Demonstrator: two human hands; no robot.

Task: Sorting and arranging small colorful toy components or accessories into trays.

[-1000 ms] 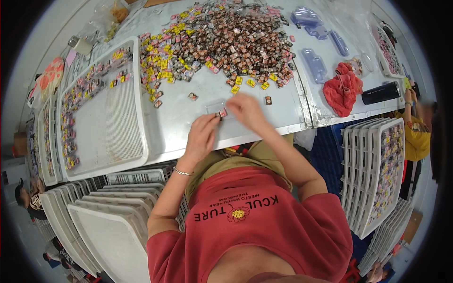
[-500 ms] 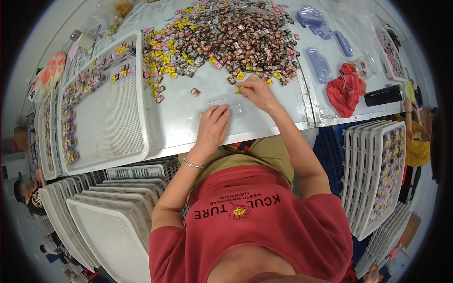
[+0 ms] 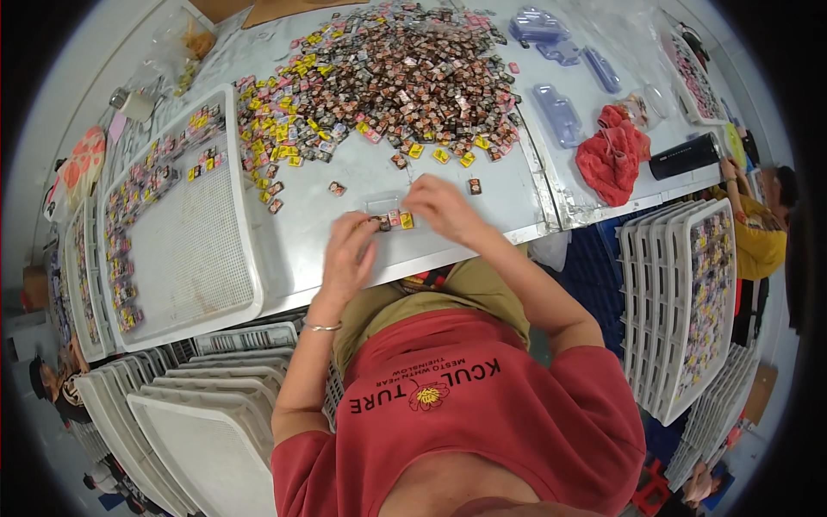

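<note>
A small clear plastic tray (image 3: 383, 202) lies on the table in front of me, with a short row of small square packets (image 3: 396, 221) along its near side. One packet is yellow, another pinkish. My left hand (image 3: 348, 254) curls its fingers onto the tray's left end. My right hand (image 3: 444, 209) is closed over the right end, fingertips together; whatever is between them is hidden. Beyond the tray spreads a big heap of similar packets (image 3: 405, 77). A loose packet (image 3: 337, 188) lies to the left, and a dark one (image 3: 475, 186) to the right.
On the left stands a white mesh tray (image 3: 250, 224) with filled packs along two sides. Empty clear blue plastic trays (image 3: 558, 116), a red cloth (image 3: 610, 159) and a black cylinder (image 3: 685, 157) are on the right. Stacked white trays (image 3: 194, 431) stand below the table edge.
My right hand has come back from the heap's near edge to the tray, where packets now show. My left fingers have shifted. The whole view has turned slightly.
</note>
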